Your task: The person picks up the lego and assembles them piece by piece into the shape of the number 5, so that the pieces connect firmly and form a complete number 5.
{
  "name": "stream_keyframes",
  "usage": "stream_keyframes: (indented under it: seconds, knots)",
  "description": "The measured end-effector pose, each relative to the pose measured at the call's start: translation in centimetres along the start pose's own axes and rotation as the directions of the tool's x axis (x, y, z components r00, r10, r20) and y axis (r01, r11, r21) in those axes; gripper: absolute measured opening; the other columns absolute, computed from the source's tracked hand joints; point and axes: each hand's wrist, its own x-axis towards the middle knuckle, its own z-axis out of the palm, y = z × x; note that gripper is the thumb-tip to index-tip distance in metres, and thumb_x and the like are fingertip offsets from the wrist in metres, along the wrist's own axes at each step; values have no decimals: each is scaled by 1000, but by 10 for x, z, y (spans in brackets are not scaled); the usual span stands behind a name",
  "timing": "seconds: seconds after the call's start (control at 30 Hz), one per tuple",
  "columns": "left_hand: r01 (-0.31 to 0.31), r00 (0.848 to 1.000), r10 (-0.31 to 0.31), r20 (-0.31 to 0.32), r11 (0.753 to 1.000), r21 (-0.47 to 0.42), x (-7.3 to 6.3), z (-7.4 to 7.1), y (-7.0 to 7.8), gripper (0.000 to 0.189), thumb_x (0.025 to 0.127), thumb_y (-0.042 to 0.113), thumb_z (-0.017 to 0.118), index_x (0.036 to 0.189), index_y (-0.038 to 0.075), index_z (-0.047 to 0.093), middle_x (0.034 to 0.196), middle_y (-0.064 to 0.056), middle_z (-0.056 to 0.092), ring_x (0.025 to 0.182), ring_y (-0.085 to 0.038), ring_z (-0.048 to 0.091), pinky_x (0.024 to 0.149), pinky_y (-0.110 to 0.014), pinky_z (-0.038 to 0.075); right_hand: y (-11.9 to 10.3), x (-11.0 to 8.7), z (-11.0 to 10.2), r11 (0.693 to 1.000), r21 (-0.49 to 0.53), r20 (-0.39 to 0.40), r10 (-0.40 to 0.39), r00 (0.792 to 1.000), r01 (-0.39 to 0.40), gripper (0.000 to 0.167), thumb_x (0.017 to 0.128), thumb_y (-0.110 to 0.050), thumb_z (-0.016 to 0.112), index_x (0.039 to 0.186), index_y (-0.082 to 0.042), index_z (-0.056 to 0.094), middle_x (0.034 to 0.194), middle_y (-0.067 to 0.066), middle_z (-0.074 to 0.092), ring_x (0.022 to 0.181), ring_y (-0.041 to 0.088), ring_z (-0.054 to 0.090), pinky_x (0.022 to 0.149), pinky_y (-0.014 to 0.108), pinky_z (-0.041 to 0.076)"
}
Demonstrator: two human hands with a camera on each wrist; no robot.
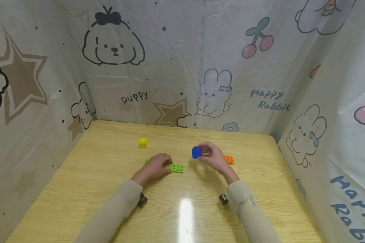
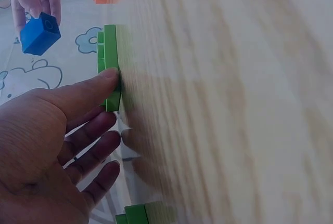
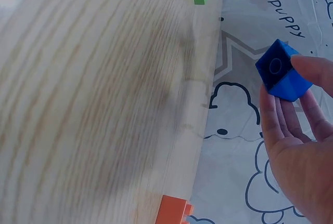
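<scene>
My left hand [image 1: 154,165] pinches the left end of a long green toy brick [image 1: 177,168], which lies studs up on the table. In the left wrist view the thumb lies against the near side of this brick [image 2: 111,52], with the fingertips at its far side. Held above the table, a blue toy brick [image 1: 196,152] sits between the thumb and fingers of my right hand [image 1: 213,157]. The right wrist view shows the hollow underside of the blue brick [image 3: 276,65]. A second green brick [image 2: 136,214] is mostly hidden behind my left hand in the head view.
Toward the back left of the wooden table [image 1: 109,141] stands a yellow brick [image 1: 143,143]. An orange brick [image 1: 229,159] lies just beyond my right wrist, partly covered by it. Patterned cloth [image 1: 170,67] walls the table at the back and sides.
</scene>
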Motion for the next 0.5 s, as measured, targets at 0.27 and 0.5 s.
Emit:
stream_keyframes:
  seconds: [0.27,0.5]
  knots:
    - [17,1000,-17,7,1000,-3,7,-1,0,28,86,23,86,108,12,71,105,-2,70,100,-19,63,95,-41,54,-7,-3,2,1000,6,6,-11,1000,11,44,91,1,76,133,-5,62,131,21,66,120,37,65,107,50,54]
    - [6,1000,-6,13,1000,-9,12,1,0,29,87,23,85,110,12,71,106,-2,69,100,-19,64,95,-40,55,2,0,7,999,32,19,-2,1000,1,45,92,1,75,134,-3,60,135,23,63,124,39,64,106,50,55]
